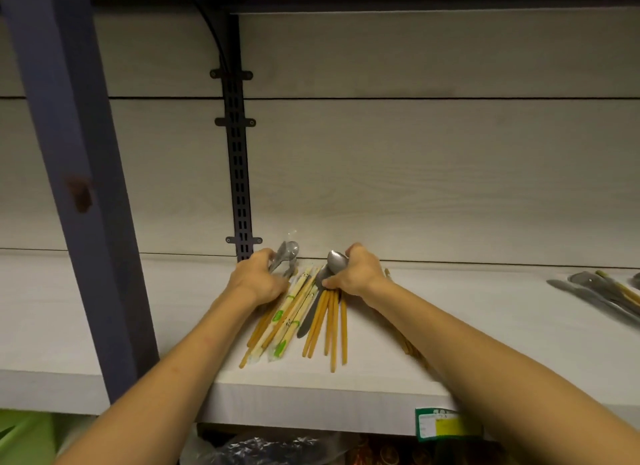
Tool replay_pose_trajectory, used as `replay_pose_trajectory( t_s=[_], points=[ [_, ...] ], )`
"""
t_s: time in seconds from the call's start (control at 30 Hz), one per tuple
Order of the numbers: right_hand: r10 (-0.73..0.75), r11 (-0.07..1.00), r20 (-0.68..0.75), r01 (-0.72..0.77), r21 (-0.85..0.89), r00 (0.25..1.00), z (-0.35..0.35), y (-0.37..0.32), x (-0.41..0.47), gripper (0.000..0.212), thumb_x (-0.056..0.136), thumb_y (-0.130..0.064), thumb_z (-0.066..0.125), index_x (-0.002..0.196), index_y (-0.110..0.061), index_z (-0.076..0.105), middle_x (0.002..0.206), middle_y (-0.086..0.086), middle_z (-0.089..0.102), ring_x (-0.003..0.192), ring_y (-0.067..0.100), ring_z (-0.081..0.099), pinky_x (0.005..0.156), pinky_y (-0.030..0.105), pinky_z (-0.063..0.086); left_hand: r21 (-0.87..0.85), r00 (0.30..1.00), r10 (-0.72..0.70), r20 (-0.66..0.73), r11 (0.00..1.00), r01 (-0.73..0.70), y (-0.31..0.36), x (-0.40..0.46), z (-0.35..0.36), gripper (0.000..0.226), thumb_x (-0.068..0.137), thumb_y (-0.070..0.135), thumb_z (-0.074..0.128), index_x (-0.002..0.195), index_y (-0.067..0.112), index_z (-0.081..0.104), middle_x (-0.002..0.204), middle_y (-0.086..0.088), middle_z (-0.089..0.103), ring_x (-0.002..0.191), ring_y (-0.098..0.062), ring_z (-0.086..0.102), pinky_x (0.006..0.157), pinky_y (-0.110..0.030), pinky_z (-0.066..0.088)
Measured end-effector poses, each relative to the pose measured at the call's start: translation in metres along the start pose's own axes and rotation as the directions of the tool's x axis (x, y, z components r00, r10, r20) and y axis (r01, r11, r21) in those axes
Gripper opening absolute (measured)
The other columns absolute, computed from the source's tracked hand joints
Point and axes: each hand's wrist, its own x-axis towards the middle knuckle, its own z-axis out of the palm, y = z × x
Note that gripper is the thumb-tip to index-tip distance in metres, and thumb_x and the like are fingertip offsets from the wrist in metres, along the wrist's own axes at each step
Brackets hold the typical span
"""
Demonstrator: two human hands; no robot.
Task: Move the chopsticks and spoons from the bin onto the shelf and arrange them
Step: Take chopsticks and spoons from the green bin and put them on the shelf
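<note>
We see bare wooden chopsticks (329, 320) and paper-wrapped chopsticks (289, 314) fanned flat on the shelf (104, 312), frame center; metal spoons (336, 262) at their far ends.

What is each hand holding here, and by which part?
Left hand grips wrapped spoons just below the bowls, over wrapped chopsticks. Right hand grips a bare spoon near its neck, above loose chopsticks.

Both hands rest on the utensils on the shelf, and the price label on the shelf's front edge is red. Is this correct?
Not quite: the head view shows the price label is green and yellow, not red. The left hand and right hand do rest on the utensils on the shelf.
</note>
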Motion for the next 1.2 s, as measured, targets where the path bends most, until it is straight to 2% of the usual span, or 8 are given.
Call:
replay_pose_trajectory(
  t_s=[0.13, 0.3, 0.53, 0.73, 0.87, 0.97, 1.1, 1.2],
  points=[
    [0.049, 0.997, 0.004, -0.05, 0.054, 0.999, 0.001, 0.007, 0.008, 0.047, 0.074, -0.025, 0.082, 0.107, -0.009, 0.052, 0.108, 0.01, 0.059, 0.1, 0.024, 0.058, 0.087, 0.037, 0.053, -0.01, 0.998, 0.055, -0.031, 0.998, -0.055, 0.002, 0.004, 0.005, 0.042, 0.09, 0.022, 0.059, 0.13, 0.019, 0.047, 0.12, -0.012, 0.06, 0.105, -0.031, 0.057, 0.085, -0.035, 0.047],
    [0.018, 0.998, 0.029, -0.016, -0.056, 0.999, 0.001, 0.008, 0.011, 0.056, 0.069, -0.048, 0.081, 0.101, -0.011, 0.053, 0.083, -0.001, 0.052, 0.088, 0.019, 0.054, 0.069, 0.03, 0.044, 0.008, 0.995, 0.058, -0.08, 0.998, -0.057, 0.002, 0.007, 0.007, 0.035, 0.095, 0.021, 0.051, 0.129, 0.013, 0.047, 0.123, -0.015, 0.056, 0.109, -0.035, 0.054, 0.09, -0.04, 0.047],
    [0.06, 0.998, 0.067, -0.06, -0.004, 0.996, -0.002, 0.009, 0.017, 0.036, 0.074, -0.025, 0.079, 0.089, -0.012, 0.049, 0.082, 0.004, 0.056, 0.079, 0.02, 0.059, 0.071, 0.031, 0.054, -0.081, 0.992, 0.126, -0.024, 0.989, -0.127, 0.007, 0.005, 0.006, 0.034, 0.097, 0.023, 0.05, 0.129, 0.014, 0.047, 0.12, -0.008, 0.057, 0.098, -0.021, 0.051, 0.079, -0.031, 0.04],
    [0.107, 0.927, 0.047, -0.116, 0.357, 0.993, -0.006, 0.01, 0.027, 0.026, 0.076, -0.014, 0.072, 0.09, -0.007, 0.051, 0.091, 0.017, 0.066, 0.076, 0.03, 0.07, 0.075, 0.049, 0.06, -0.037, 0.987, 0.156, 0.039, 0.987, -0.155, 0.012, -0.003, 0.01, 0.035, 0.084, 0.029, 0.071, 0.112, 0.017, 0.056, 0.102, 0.0, 0.061, 0.092, -0.019, 0.056, 0.076, -0.028, 0.043],
    [0.148, 0.822, 0.054, -0.153, 0.548, 0.988, -0.024, 0.01, 0.028, 0.022, 0.088, -0.004, 0.058, 0.106, -0.001, 0.045, 0.085, 0.02, 0.064, 0.052, 0.027, 0.066, 0.058, 0.038, 0.059, -0.07, 0.985, 0.171, 0.029, 0.983, -0.169, 0.011, -0.004, 0.01, 0.022, 0.078, 0.021, 0.073, 0.094, 0.019, 0.058, 0.081, 0.008, 0.058, 0.075, -0.011, 0.056, 0.06, -0.024, 0.041],
    [0.158, 0.865, -0.054, -0.112, 0.489, 0.986, -0.039, 0.014, 0.025, 0.007, 0.09, -0.003, 0.053, 0.088, -0.001, 0.047, 0.063, 0.013, 0.054, 0.04, 0.018, 0.049, 0.039, 0.024, 0.044, -0.061, 0.988, 0.152, 0.014, 0.987, -0.151, 0.011, -0.005, 0.01, 0.021, 0.076, 0.019, 0.072, 0.092, 0.019, 0.058, 0.087, 0.003, 0.062, 0.076, -0.011, 0.058, 0.064, -0.026, 0.046],
    [0.144, 0.931, -0.088, -0.105, 0.35, 0.986, -0.049, 0.024, 0.027, 0.009, 0.08, -0.002, 0.062, 0.084, -0.001, 0.055, 0.058, 0.009, 0.051, 0.041, 0.016, 0.043, 0.04, 0.025, 0.036, -0.056, 0.992, 0.118, -0.036, 0.991, -0.12, 0.01, -0.004, 0.013, 0.026, 0.081, 0.016, 0.066, 0.106, 0.017, 0.061, 0.099, -0.003, 0.065, 0.088, -0.021, 0.061, 0.077, -0.032, 0.052],
    [0.113, 0.975, -0.029, -0.105, 0.198, 0.993, -0.044, 0.023, 0.022, 0.011, 0.079, -0.003, 0.067, 0.082, -0.002, 0.057, 0.063, 0.008, 0.053, 0.046, 0.017, 0.047, 0.042, 0.025, 0.039, -0.024, 0.99, 0.115, -0.079, 0.993, -0.117, 0.008, -0.003, 0.016, 0.027, 0.084, 0.015, 0.063, 0.111, 0.015, 0.061, 0.102, -0.008, 0.064, 0.089, -0.024, 0.059, 0.073, -0.032, 0.05]
  ],
)
